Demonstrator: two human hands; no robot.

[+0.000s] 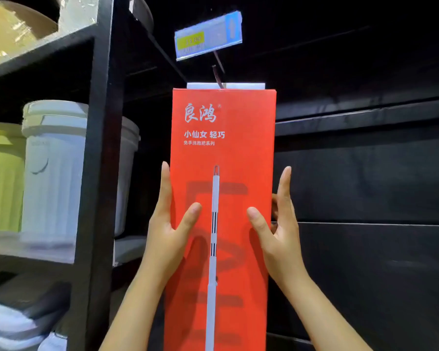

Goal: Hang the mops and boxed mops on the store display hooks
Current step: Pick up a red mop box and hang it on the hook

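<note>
The red boxed mop (223, 148) stands upright before the dark display wall, its white hang tab (241, 85) at the hook (216, 73) under the price tag (208, 36). The left hand (171, 224) and right hand (278, 229) pinch its long side edges, thumbs on the front. It looks like stiff, light cardboard with smooth faces that may slip, so holding both edges should steer it best

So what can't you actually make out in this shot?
- The hook, head view: its lower end disappears at the white tab atop the red box, so it is unclear whether the box hangs on it.
- The price tag: digits blurred.
- The box's bottom: cut off by the lower edge.
- Some fingers of the left hand and right hand: hidden behind the box.
</note>
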